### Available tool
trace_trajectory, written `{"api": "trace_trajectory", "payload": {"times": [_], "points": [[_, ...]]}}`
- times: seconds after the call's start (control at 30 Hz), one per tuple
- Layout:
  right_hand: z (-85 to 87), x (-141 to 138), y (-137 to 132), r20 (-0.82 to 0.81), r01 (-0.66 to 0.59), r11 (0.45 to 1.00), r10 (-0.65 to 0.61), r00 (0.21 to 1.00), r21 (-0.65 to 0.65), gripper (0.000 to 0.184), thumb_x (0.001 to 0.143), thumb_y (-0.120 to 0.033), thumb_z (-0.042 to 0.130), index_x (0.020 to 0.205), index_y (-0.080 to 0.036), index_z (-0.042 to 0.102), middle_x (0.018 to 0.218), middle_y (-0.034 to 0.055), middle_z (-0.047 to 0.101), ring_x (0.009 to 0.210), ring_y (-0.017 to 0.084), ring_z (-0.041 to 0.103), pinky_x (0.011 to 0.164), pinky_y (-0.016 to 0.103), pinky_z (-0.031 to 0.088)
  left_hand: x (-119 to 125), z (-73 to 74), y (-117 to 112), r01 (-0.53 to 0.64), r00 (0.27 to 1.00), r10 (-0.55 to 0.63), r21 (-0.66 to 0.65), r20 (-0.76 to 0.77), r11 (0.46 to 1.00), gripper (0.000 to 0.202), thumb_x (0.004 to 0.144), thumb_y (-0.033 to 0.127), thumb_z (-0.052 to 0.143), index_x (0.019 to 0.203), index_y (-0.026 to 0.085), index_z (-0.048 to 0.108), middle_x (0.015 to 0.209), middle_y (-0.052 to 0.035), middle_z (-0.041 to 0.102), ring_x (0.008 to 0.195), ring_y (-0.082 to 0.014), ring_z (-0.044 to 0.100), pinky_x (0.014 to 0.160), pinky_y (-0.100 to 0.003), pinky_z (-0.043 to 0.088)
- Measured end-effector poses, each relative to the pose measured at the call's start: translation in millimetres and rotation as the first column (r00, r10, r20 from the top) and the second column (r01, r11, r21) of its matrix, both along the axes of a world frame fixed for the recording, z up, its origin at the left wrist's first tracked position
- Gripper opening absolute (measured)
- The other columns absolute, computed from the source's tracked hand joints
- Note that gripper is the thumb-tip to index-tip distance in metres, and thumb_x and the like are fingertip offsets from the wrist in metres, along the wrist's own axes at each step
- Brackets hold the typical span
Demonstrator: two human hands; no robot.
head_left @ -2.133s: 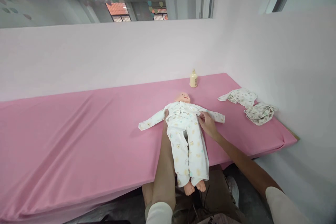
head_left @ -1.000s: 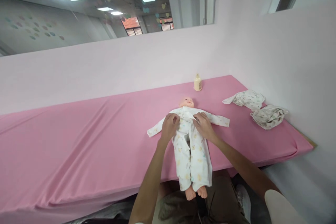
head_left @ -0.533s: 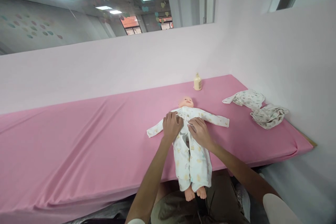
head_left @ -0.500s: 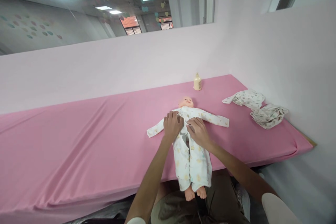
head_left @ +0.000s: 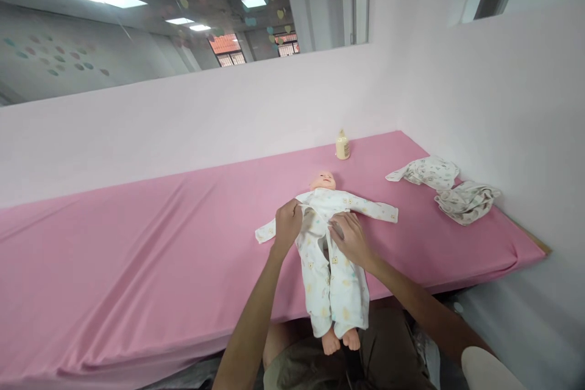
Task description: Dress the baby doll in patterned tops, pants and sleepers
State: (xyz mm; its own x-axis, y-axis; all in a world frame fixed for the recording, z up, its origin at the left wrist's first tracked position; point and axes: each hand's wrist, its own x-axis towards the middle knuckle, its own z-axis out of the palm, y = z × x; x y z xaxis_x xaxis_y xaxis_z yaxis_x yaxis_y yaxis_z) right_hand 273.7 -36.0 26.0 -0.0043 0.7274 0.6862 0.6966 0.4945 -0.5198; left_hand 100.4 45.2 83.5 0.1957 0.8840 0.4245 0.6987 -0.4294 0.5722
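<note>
A baby doll [head_left: 324, 180] lies on its back, dressed in a white romper [head_left: 348, 283] with small yellow prints, sleeves spread and bare feet hanging past the table's front edge. At the left of its chest, my left hand [head_left: 289, 223] is closed on a thin white tie string [head_left: 307, 207] of the romper, drawn out to the left. My right hand [head_left: 351, 237] rests on the right side of the belly, fingers curled and pinching the romper's front edge; its fingertips are partly hidden. Below the hands the romper's front gapes open at the crotch.
A pink sheet [head_left: 159, 256] covers the long table along the white wall. Behind the doll's head stands a cream pump bottle [head_left: 342, 146]. Two crumpled printed cloths, one behind [head_left: 432, 172] and one in front [head_left: 467, 201], lie at the right end.
My left hand has moved left and slightly down from the chest, stretching the tie string. My right hand has moved slightly down, still at the romper's front.
</note>
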Motion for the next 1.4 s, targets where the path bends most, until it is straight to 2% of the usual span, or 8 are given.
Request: {"api": "trace_trajectory", "payload": {"times": [0.2,0.33,0.47,0.73,0.87,1.13,1.27,1.4], "points": [[-23.5,21.0,7.2,0.037,0.252,0.963,-0.250,0.968,-0.098,0.026,0.084,-0.011,0.046,0.105,-0.019,0.058,0.100,0.0084,0.061,0.098,0.024,0.054,0.086,0.037,0.043,-10.3,-19.4,-40.8,0.159,0.969,-0.136,0.099,-0.205,0.982,0.024,0.082,0.013,0.037,0.088,0.020,0.059,0.081,-0.0028,0.064,0.082,-0.0190,0.057,0.078,-0.032,0.043],[-32.8,38.7,10.0,0.112,0.334,0.918,-0.316,0.942,-0.215,0.018,0.087,-0.013,0.045,0.094,-0.018,0.060,0.093,0.0075,0.062,0.090,0.022,0.056,0.081,0.034,0.042,-19.6,-46.3,-52.9,0.096,0.957,-0.016,0.265,-0.290,0.959,0.033,0.081,0.020,0.051,0.113,0.017,0.056,0.104,-0.0106,0.064,0.103,-0.0265,0.057,0.089,-0.040,0.045],[-34.1,46.0,12.7,0.224,0.377,0.859,-0.314,0.923,-0.347,0.018,0.091,-0.018,0.043,0.082,-0.017,0.058,0.089,0.0089,0.063,0.084,0.022,0.057,0.074,0.033,0.039,-25.5,-59.0,-46.6,-0.043,0.960,0.130,0.326,-0.248,0.944,0.032,0.085,0.021,0.050,0.117,0.017,0.054,0.111,-0.0125,0.061,0.105,-0.0260,0.057,0.086,-0.039,0.048],[-36.3,49.1,-5.4,0.288,0.221,0.904,-0.116,0.950,-0.365,0.028,0.088,-0.012,0.042,0.064,-0.021,0.052,0.067,0.0068,0.060,0.066,0.021,0.054,0.064,0.034,0.033,-41.6,-58.0,-33.5,-0.105,0.884,0.095,0.004,-0.458,0.994,0.045,0.090,0.030,0.048,0.133,0.018,0.045,0.126,-0.0154,0.055,0.112,-0.0323,0.054,0.083,-0.045,0.049],[-41.6,50.6,-24.7,0.367,0.078,0.918,0.078,0.927,-0.390,0.025,0.087,-0.009,0.041,0.070,-0.020,0.056,0.070,0.0035,0.062,0.068,0.019,0.054,0.070,0.032,0.036,-40.3,-69.7,-33.2,-0.059,0.942,0.018,-0.113,-0.334,0.992,0.050,0.089,0.022,0.043,0.139,0.016,0.040,0.131,-0.0160,0.054,0.118,-0.0311,0.052,0.092,-0.046,0.046],[-41.1,48.4,-28.2,0.324,0.251,0.916,-0.146,0.935,-0.312,0.017,0.091,-0.018,0.045,0.076,-0.020,0.054,0.078,0.0036,0.063,0.074,0.019,0.055,0.068,0.031,0.037,-33.6,-68.9,-48.1,0.196,0.979,-0.203,-0.197,-0.018,0.961,0.058,0.094,0.034,0.044,0.149,0.022,0.030,0.149,-0.0100,0.042,0.132,-0.0287,0.046,0.104,-0.043,0.043],[-34.6,45.0,-37.1,0.363,0.258,0.929,-0.151,0.920,-0.266,0.022,0.088,-0.013,0.043,0.069,-0.020,0.050,0.072,0.0022,0.060,0.071,0.018,0.053,0.067,0.031,0.037,-43.1,-75.2,-64.9,0.037,0.998,-0.043,-0.142,-0.040,0.989,0.041,0.097,0.032,0.039,0.135,0.022,0.047,0.133,-0.0095,0.058,0.119,-0.0266,0.054,0.097,-0.045,0.046],[-25.4,40.1,-49.3,0.473,0.211,0.949,-0.078,0.878,-0.233,0.024,0.090,-0.010,0.042,0.072,-0.019,0.055,0.075,0.0035,0.061,0.075,0.020,0.054,0.072,0.033,0.038,-47.4,-75.9,-76.2,0.009,0.988,0.016,0.163,-0.157,0.987,0.024,0.095,0.021,0.037,0.102,0.018,0.060,0.101,-0.0093,0.068,0.097,-0.0237,0.061,0.086,-0.041,0.048]]}}
